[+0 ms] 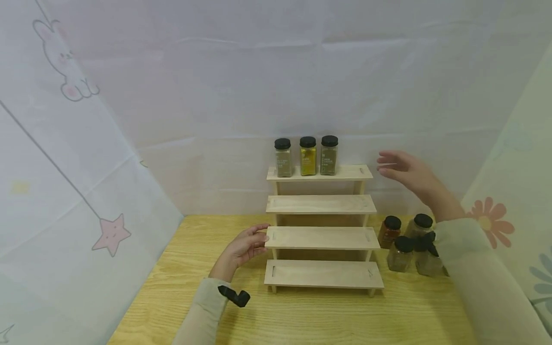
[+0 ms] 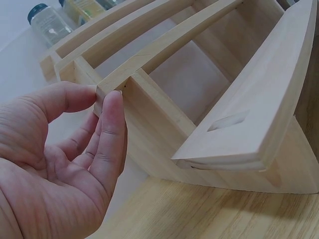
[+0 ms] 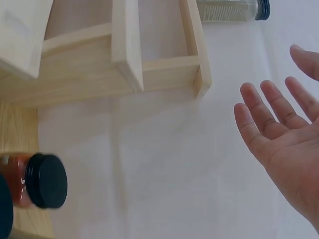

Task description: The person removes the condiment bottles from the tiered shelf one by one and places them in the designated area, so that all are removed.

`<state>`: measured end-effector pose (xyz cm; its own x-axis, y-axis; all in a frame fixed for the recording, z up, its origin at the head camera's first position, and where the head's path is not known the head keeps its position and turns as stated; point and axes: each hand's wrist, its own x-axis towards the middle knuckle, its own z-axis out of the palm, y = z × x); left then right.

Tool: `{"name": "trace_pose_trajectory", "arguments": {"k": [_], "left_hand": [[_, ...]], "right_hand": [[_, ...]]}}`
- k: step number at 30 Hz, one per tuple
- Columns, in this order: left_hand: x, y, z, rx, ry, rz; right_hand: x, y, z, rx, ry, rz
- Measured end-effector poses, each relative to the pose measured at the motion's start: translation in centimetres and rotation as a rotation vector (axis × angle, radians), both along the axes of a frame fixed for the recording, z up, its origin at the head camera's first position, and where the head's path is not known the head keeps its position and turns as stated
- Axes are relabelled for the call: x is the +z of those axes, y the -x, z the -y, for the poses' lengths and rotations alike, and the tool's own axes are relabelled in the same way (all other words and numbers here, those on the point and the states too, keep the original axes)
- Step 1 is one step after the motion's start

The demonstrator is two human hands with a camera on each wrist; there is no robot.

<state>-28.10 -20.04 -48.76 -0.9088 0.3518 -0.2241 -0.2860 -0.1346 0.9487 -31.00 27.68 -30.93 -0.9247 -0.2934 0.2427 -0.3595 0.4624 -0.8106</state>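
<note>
Yellow wood-grain table [image 1: 327, 318]: left hand [image 1: 245, 246] pinching pale four-tier wooden rack [image 1: 321, 204]; right of that grip, right hand [image 1: 409, 173] spread.

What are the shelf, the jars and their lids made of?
The shelf looks like bare, pale wood with a dull finish: faint grain shows. The jars seem smooth, clear glass, since you can see inside, though plastic is possible. The lids are black and smooth-topped: maybe plastic or coated metal.

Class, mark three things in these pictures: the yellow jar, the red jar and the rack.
Yellow jar [image 1: 308, 161]: head view, on its glass body.
Red jar [image 1: 389, 235]: head view, on its glass body, below the black lid.
Rack [image 1: 322, 237]: head view, on its second step up.
</note>
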Motion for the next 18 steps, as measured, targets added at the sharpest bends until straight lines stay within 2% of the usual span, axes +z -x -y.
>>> {"name": "trace_pose_trajectory", "arguments": {"k": [9,18], "left_hand": [[0.2,-0.2,0.0,-0.002,-0.003,-0.003],[0.3,-0.3,-0.1,-0.001,0.007,-0.010]], "right_hand": [[0.6,1.3,2.1,-0.008,0.040,0.022],[1.4,2.2,4.1,0.032,0.067,0.061]]}}
